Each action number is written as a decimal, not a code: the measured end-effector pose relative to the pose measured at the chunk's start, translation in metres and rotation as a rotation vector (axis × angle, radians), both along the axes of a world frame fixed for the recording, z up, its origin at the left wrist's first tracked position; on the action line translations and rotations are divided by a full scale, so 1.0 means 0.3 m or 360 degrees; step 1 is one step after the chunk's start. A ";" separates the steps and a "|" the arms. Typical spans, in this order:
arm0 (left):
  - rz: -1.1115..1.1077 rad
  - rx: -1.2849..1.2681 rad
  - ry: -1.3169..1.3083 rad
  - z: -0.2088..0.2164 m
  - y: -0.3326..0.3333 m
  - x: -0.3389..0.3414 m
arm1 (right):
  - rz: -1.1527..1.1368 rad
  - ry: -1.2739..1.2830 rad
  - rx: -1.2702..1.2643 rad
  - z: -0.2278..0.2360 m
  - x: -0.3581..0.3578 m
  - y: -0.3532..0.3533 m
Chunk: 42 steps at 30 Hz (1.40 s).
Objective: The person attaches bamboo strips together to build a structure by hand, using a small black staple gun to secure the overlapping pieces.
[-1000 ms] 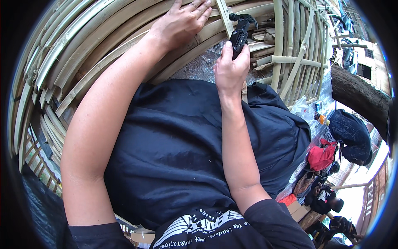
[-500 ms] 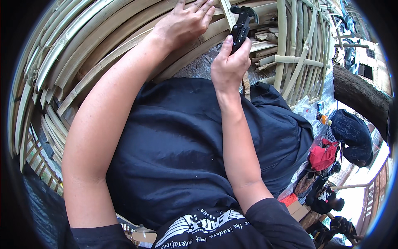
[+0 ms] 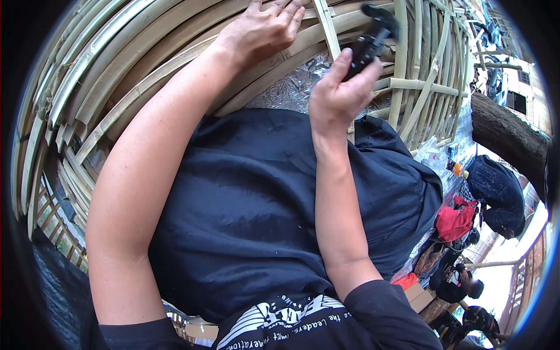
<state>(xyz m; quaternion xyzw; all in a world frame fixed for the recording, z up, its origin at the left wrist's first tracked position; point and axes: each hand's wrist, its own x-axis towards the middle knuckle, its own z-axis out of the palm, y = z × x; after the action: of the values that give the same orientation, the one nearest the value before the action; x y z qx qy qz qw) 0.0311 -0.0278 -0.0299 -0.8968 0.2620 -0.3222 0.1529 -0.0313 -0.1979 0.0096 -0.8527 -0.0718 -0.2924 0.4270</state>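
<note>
From my remote seat I see the right hand (image 3: pixel 338 96) clenched around a black plastic-bodied hand tool with a chunky angular head (image 3: pixel 370 38), the fingers wrapped about its lower grip and the thumb running up along its near side. The tool rises above the knuckles, tilted away and to the right, and its dark head is somewhat blurred, so I cannot tell its exact kind. Its tip sits against the large woven frame of pale yellow-green split bamboo strips (image 3: pixel 116 76), which curves around above and to the left of both hands. Just left of the right hand a single upright pale bamboo slat (image 3: pixel 326 26) crosses the curved strips, standing between the two hands. The left hand (image 3: pixel 259 29) lies flat on the bamboo, fingers spread and pressing down on the strips rather than closing around anything; it is up and to the left of the tool, near it but not touching. Below the right wrist, a patch of crinkled silvery foil-like sheet (image 3: pixel 291 87) shows through the gap in the frame. Both forearms reach up over a dark navy cloth garment covering the lap (image 3: pixel 251 204). Well off to the right of the right forearm lies a red fabric bag (image 3: pixel 455 221) among dark bundles on the ground.
</note>
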 end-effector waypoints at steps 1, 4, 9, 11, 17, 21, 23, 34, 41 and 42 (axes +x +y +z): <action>0.0001 0.0024 -0.0002 0.000 -0.005 -0.004 | -0.0051 -0.0123 0.0223 -0.018 0.009 0.009; -0.0014 -0.0056 0.0057 -0.013 -0.019 -0.016 | 0.0122 0.0568 -0.0265 0.002 0.011 -0.027; 0.0007 0.0048 -0.0049 -0.017 -0.010 0.017 | -0.0114 -0.0359 -0.0004 -0.017 0.029 0.000; -0.0012 0.0050 -0.0039 -0.031 0.002 0.015 | 0.0023 0.0186 -0.0146 -0.004 0.030 -0.023; -0.0016 -0.0006 -0.0013 -0.016 -0.013 0.001 | -0.0106 -0.0237 -0.0167 -0.009 0.041 -0.025; 0.0002 0.0043 0.0015 -0.026 -0.007 0.006 | 0.0129 0.0254 -0.0248 0.006 0.035 -0.023; -0.0009 0.0028 0.0079 0.022 -0.013 -0.017 | -0.0025 -0.0094 -0.0041 -0.005 0.014 -0.008; 0.0025 0.0087 0.0006 -0.009 -0.011 0.001 | 0.0134 0.0411 -0.0445 0.034 0.039 -0.026; 0.0014 0.0059 0.0012 -0.023 0.001 0.010 | 0.0102 0.0491 -0.0432 0.066 0.029 -0.030; 0.0029 -0.0013 0.0013 -0.037 0.009 0.010 | 0.0140 0.0358 -0.0303 0.067 0.031 -0.022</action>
<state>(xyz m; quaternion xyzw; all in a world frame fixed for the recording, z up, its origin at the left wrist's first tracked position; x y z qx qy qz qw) 0.0341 -0.0249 -0.0409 -0.9010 0.2531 -0.3183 0.1509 -0.0220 -0.2046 0.0297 -0.9127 -0.0882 -0.1679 0.3619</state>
